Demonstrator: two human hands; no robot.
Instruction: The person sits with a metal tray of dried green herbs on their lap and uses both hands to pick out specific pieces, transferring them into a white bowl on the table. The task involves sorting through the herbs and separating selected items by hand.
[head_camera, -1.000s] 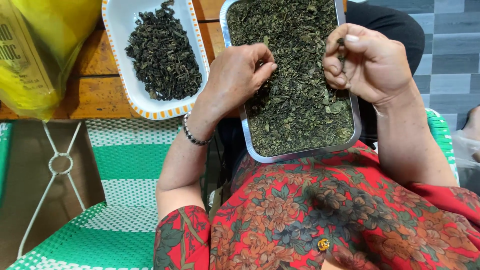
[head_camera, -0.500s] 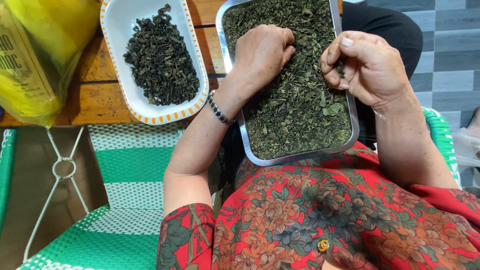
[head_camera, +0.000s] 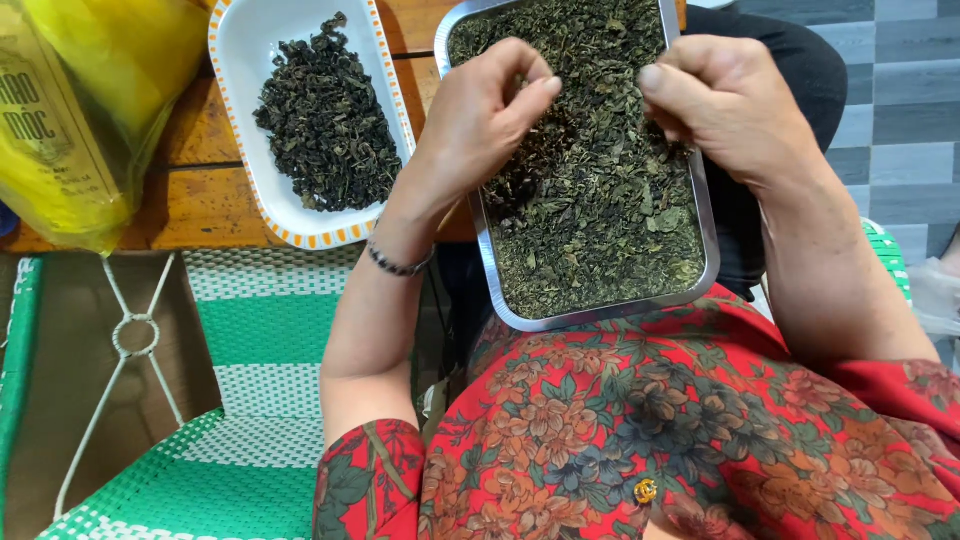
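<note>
metal tray (head_camera: 700, 215) of dried leaves (head_camera: 590, 210) beneath both hands, left hand (head_camera: 480, 115) pinching, right hand (head_camera: 725, 100) seemingly curled

hands (head_camera: 600, 115) over leaf tray (head_camera: 700, 230) — white dish (head_camera: 235, 40) beside

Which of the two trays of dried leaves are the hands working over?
The metal tray, the silvery one on the person's lap. Both the left hand and right hand hover over it; the white orange-rimmed dish sits apart on the wooden table.

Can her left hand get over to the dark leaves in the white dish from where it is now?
Probably yes. The left hand hovers over the metal tray, and the white dish of dark leaves lies just beside it on the wooden table, open-topped, with nothing between them.
</note>
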